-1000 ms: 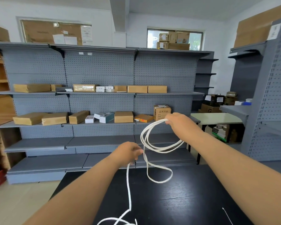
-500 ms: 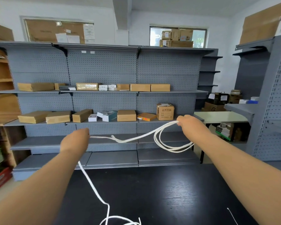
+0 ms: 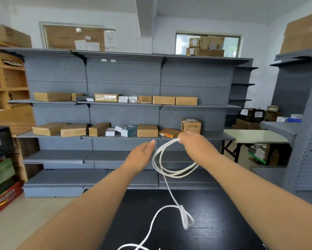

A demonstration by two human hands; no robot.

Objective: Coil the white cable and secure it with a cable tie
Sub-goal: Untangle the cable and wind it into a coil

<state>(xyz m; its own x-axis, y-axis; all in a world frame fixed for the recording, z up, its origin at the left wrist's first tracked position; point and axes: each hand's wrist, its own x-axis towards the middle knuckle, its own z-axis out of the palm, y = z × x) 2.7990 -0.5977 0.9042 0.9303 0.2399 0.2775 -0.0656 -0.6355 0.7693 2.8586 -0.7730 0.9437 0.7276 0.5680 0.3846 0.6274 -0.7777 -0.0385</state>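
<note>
Evidently light and limp, the white cable (image 3: pixel 169 173) is held as hanging loops pinched at their top in the right hand (image 3: pixel 196 147), its tail trailing to the near black table (image 3: pixel 223 222), where slack is probably best taken by the flat, empty left hand (image 3: pixel 140 156).

Your white cable (image 3: pixel 175 174) looks smooth, matt plastic; the black table (image 3: pixel 223 222) at six o'clock shows matt wood grain.

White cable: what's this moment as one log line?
white cable: partly coiled, tail on black table | right hand: grips loops | left hand: open, off cable
</note>
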